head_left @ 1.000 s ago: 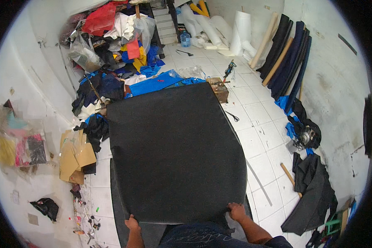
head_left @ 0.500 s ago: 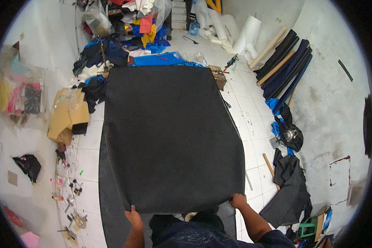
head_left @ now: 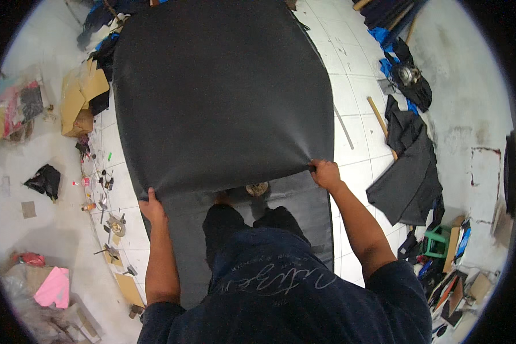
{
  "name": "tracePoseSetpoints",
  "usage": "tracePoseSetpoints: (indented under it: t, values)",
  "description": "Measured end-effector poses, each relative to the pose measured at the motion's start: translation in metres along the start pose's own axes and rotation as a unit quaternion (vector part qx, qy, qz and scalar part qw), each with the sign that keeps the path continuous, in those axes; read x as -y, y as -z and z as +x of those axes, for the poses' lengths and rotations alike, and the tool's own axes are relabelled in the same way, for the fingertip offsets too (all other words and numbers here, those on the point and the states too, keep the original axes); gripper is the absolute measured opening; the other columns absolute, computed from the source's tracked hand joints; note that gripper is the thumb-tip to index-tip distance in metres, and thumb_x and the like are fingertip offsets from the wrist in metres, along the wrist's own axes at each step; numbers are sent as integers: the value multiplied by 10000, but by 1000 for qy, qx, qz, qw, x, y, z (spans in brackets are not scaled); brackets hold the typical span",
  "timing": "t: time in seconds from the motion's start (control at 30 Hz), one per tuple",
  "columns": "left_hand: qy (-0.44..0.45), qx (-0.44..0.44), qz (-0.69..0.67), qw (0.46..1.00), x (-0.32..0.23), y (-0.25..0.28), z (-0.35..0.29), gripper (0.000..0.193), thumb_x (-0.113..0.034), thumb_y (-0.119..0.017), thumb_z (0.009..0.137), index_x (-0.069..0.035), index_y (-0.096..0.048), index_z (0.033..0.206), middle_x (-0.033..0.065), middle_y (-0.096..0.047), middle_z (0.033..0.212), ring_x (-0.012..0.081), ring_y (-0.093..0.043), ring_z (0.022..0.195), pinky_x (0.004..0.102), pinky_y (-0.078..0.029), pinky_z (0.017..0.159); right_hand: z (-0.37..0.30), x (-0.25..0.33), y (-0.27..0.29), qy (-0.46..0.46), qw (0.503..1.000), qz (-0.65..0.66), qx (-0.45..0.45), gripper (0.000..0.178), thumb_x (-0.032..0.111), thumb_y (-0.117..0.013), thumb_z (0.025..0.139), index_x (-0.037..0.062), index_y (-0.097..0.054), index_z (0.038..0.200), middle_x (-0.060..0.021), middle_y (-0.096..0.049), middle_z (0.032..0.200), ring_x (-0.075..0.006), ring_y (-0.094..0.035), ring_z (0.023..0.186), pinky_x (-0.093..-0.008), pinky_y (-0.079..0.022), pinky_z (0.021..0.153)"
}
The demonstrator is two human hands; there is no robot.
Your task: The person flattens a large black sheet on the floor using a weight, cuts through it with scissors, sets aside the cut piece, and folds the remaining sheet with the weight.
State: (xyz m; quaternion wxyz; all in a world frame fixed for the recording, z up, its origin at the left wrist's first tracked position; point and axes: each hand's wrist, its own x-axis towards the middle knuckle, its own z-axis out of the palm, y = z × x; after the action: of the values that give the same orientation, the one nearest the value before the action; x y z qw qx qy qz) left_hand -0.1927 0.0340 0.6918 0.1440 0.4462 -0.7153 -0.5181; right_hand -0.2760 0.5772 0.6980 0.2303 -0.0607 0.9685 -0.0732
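A large black sheet of fabric [head_left: 223, 103] stretches out in front of me, its near edge lifted off the layer beneath. My left hand [head_left: 152, 207] pinches that edge near its left corner, thumb on top. At the right corner my right hand [head_left: 325, 174] grips the same edge, and creases run from its fingers into the cloth. Below the raised edge lies another dark layer of fabric [head_left: 183, 246], on which I stand. A round, pale patterned object [head_left: 257, 188] shows just under the lifted edge; I cannot tell what it is.
White floor tiles [head_left: 355, 135] flank the fabric. On the right lie a wooden stick [head_left: 378, 120], a crumpled dark cloth [head_left: 410, 172] and a green stool [head_left: 437, 241]. Leftward are a cardboard box [head_left: 77, 109], scattered small tools [head_left: 116, 225] and a black plastic bag [head_left: 43, 181] by the wall.
The view has tilted down toward my body, so the far clothes pile and most of the fabric rolls are out of sight. Both hands still hold the near edge, and more of the lower layer shows.
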Motion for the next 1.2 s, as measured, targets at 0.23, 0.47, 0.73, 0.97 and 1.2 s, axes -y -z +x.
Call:
tracePoseSetpoints:
  t: [0.23,0.47,0.73,0.97,1.2]
  values:
    - [-68,-28,-85,994,51,79,-79,469,-100,-639,921,118,-456,1295,206,-543,1302,307,-551,1134,365,-406,1019,-100,-7,-41,8,1000,28,-2,315,191,-665,798,136,-689,1107,-144,-699,973,-327,-663,938,-478,-465,867]
    - [43,-50,-99,993,111,144,-142,458,-50,-608,921,80,-448,1330,202,-533,1315,317,-540,1165,391,-401,1037,-202,-8,-70,22,995,80,-55,427,118,-712,726,116,-665,1150,-87,-650,1211,-258,-582,1172,-505,-408,989]
    - [65,-16,-162,984,120,173,-192,371,-47,-630,904,21,-485,1239,165,-559,1246,296,-555,1128,398,-425,1003,-258,-4,-102,-9,997,73,7,438,109,-735,716,122,-670,1149,-58,-646,1238,-239,-578,1194,-491,-399,993]
    - [165,12,-128,978,152,155,-181,479,-136,-650,907,17,-416,1296,154,-524,1256,248,-592,969,377,-488,849,-232,4,-139,-17,998,45,-28,433,53,-706,705,93,-669,1134,-84,-675,1119,-275,-620,1084,-462,-406,953]
    - [214,72,-114,968,284,49,-125,387,-314,-576,977,-14,-454,1188,116,-553,1077,192,-611,833,308,-515,645,-112,-61,-276,-28,996,45,-78,563,-21,-675,681,72,-596,1231,-130,-644,1186,-328,-568,1166,-493,-376,999]
